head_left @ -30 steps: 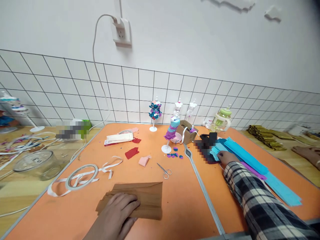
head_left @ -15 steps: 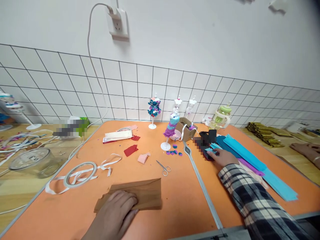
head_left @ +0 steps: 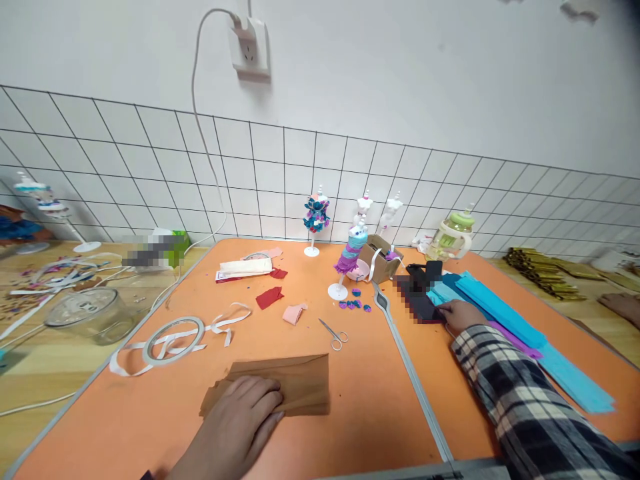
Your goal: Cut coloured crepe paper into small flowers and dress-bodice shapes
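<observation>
My left hand [head_left: 250, 417] lies palm down over a folded piece of brown crepe paper [head_left: 307, 383], its slightly bent fingers pressing on the paper's left part. At the right, my right hand [head_left: 463, 317] has thumb and fingertips together beside a dark, partly blurred phone-like object [head_left: 425, 310]. What sits between those fingertips is too small to make out. Light blue and teal crepe paper strips [head_left: 500, 310] and a purple strip [head_left: 520, 342] lie around this hand, partly hidden under it and the plaid sleeve. Small scissors [head_left: 336, 335] rest above the brown paper.
Tape roll [head_left: 173, 340] with white ribbon, red paper [head_left: 270, 297] and pink paper [head_left: 294, 314] scraps lie left. Small dress forms [head_left: 338, 291], a cardboard box [head_left: 383, 260] and a bottle [head_left: 453, 237] stand behind. A grey zipper-like strip [head_left: 410, 373] crosses the orange table. Another person's hand [head_left: 623, 307] is far right.
My right hand has drawn back slightly to the right from the dark object, and the pale pink strip near my sleeve no longer shows. My left hand stays on the brown paper. The view shifted slightly.
</observation>
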`<action>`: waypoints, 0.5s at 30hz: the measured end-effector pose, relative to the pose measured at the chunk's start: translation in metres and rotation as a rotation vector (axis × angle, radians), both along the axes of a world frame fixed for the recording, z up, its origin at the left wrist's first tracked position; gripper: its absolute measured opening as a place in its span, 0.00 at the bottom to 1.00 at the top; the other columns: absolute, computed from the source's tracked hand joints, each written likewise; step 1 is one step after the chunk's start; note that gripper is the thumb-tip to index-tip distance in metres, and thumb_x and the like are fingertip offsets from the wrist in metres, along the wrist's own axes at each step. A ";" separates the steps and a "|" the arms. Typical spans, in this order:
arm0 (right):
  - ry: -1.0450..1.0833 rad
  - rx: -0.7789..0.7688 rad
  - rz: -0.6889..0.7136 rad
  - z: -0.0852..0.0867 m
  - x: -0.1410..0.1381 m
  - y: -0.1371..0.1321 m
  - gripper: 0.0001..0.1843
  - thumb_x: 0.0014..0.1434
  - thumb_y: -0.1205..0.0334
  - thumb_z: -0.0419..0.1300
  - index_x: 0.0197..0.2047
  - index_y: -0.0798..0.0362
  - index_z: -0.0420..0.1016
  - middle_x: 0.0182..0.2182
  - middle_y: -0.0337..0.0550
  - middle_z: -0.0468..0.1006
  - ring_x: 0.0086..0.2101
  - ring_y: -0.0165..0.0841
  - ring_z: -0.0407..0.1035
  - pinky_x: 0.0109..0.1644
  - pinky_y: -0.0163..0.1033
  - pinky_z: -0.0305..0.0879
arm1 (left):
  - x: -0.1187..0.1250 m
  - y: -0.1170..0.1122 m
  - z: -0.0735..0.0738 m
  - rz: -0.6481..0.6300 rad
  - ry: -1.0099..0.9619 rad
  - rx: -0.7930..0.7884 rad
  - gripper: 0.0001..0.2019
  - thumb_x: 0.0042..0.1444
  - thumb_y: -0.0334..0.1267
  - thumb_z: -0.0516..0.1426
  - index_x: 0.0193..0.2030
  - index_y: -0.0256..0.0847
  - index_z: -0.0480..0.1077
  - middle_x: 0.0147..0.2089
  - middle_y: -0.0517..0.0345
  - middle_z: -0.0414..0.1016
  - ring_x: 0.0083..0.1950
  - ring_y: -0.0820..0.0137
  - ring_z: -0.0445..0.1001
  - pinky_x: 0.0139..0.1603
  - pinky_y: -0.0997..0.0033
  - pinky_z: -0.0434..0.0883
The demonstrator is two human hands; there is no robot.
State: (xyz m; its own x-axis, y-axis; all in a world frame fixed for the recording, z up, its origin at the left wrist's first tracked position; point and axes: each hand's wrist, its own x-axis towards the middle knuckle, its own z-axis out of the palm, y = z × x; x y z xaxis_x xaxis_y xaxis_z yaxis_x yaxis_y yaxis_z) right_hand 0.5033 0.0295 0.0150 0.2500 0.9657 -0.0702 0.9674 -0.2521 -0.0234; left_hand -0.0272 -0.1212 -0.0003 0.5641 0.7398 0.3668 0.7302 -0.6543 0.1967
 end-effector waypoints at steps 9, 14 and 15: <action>0.117 0.312 0.344 0.015 -0.117 -0.094 0.19 0.67 0.55 0.52 0.55 0.47 0.77 0.50 0.51 0.77 0.51 0.44 0.69 0.57 0.48 0.63 | 0.010 -0.011 0.013 -0.051 0.035 0.035 0.14 0.61 0.41 0.59 0.53 0.47 0.72 0.50 0.56 0.81 0.47 0.61 0.78 0.51 0.62 0.72; 0.418 0.223 0.930 -0.015 -0.246 -0.151 0.26 0.55 0.49 0.66 0.56 0.47 0.73 0.50 0.48 0.77 0.46 0.42 0.69 0.50 0.48 0.65 | 0.024 -0.010 0.009 -0.040 0.079 0.043 0.11 0.62 0.35 0.55 0.48 0.46 0.74 0.48 0.54 0.82 0.43 0.62 0.79 0.45 0.63 0.74; 0.406 0.196 0.953 -0.020 -0.260 -0.155 0.26 0.54 0.48 0.67 0.54 0.46 0.74 0.48 0.46 0.77 0.45 0.42 0.69 0.48 0.47 0.65 | 0.024 -0.010 0.009 -0.046 0.080 0.039 0.10 0.62 0.35 0.54 0.48 0.45 0.74 0.48 0.54 0.82 0.43 0.61 0.80 0.44 0.63 0.74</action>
